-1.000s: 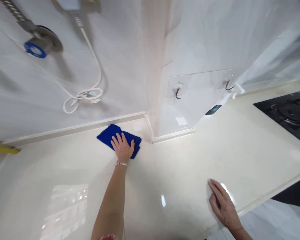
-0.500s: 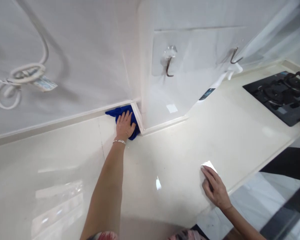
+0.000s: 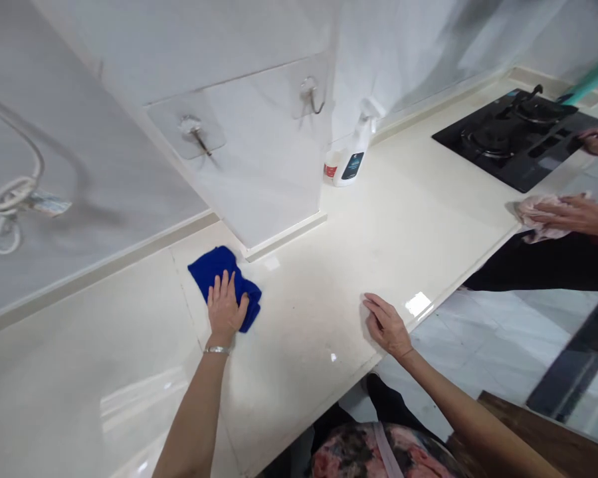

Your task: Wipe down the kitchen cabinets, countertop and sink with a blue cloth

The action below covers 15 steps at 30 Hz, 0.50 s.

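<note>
So my left hand [image 3: 224, 311] lies flat on the blue cloth [image 3: 212, 267], fingers slightly apart, not pinching. Cloth's at 8 o'clock in view, right under those fingers, long way 10-to-4, left hand nearest. Right hand [image 3: 386, 328] rests on the counter [image 3: 403, 232], loosely bent, thumb apart. Count: one blue cloth, two hooks [image 3: 200, 141], one spray bottle [image 3: 353, 154], one stove [image 3: 508, 149].

counter [image 3: 299, 345]: before the wall [image 3: 114, 179] and pillar [image 3: 259, 179].
cloth [image 3: 210, 265]: on counter, under left hand [image 3: 224, 309], before pillar.
right hand [image 3: 386, 326]: on counter, right of cloth, near front edge.
left hook [image 3: 200, 141], right hook [image 3: 315, 105]: on pillar.
spray bottle [image 3: 351, 162]: on counter, just right of pillar.
hob [image 3: 513, 143]: farther right.
second cloth [image 3: 535, 216]: at front edge, before hob, under co-worker's hand [image 3: 581, 216].
</note>
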{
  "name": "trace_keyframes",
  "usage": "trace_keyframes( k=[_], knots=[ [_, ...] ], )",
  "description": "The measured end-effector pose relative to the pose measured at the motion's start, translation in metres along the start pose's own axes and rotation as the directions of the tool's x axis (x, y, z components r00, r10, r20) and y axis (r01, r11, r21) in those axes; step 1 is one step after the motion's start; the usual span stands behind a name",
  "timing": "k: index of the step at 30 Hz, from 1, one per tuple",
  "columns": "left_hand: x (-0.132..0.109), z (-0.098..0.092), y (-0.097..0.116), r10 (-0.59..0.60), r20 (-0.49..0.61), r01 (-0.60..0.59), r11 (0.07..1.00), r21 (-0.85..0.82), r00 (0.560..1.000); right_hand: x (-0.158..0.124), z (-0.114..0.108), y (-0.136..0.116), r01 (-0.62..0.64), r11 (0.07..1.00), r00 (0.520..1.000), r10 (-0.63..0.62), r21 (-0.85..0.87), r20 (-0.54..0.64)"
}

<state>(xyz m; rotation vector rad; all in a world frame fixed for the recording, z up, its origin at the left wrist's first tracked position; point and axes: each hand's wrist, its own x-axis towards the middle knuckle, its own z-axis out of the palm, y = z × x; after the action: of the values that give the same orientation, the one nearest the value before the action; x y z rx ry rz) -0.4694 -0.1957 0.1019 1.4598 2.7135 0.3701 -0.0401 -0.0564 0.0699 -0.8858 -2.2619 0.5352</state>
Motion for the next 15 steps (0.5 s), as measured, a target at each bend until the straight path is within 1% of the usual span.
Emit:
trace_keyframes(
  k=[3, 5, 6, 8, 10, 13, 15],
  knots=[
    [-0.044, 0.003, 0.028, -0.048, 0.030, 0.047, 0.998, 0.041, 0.998, -0.001, -0.001, 0.004, 0.003, 0.996, 0.999, 0.002, 0.093, -0.049],
    [-0.062, 0.004, 0.053, -0.068, 0.056, 0.064, 0.996, 0.065, 0.996, 0.000, -0.003, 0.005, -0.013, 0.986, 0.997, 0.024, 0.164, -0.069],
    [-0.067, 0.005, 0.065, -0.077, 0.070, 0.071, 0.995, 0.077, 0.995, 0.002, -0.004, 0.005, -0.027, 0.978, 0.996, 0.043, 0.209, -0.073],
    [-0.069, 0.007, 0.091, -0.103, 0.094, 0.094, 0.991, 0.095, 0.990, 0.005, -0.011, 0.004, -0.082, 0.940, 0.992, 0.108, 0.330, -0.063],
    [-0.064, 0.011, 0.118, -0.129, 0.108, 0.118, 0.988, 0.103, 0.986, 0.006, -0.023, 0.003, -0.166, 0.872, 0.977, 0.209, 0.460, -0.042],
    [-0.054, 0.023, 0.167, -0.109, 0.103, 0.100, 0.991, 0.089, 0.989, -0.003, -0.050, 0.006, -0.279, 0.755, 0.932, 0.363, 0.593, -0.023],
    [-0.053, 0.034, 0.206, -0.066, 0.092, 0.060, 0.996, 0.068, 0.994, -0.016, -0.072, 0.014, -0.335, 0.712, 0.897, 0.441, 0.618, -0.022]
  ],
)
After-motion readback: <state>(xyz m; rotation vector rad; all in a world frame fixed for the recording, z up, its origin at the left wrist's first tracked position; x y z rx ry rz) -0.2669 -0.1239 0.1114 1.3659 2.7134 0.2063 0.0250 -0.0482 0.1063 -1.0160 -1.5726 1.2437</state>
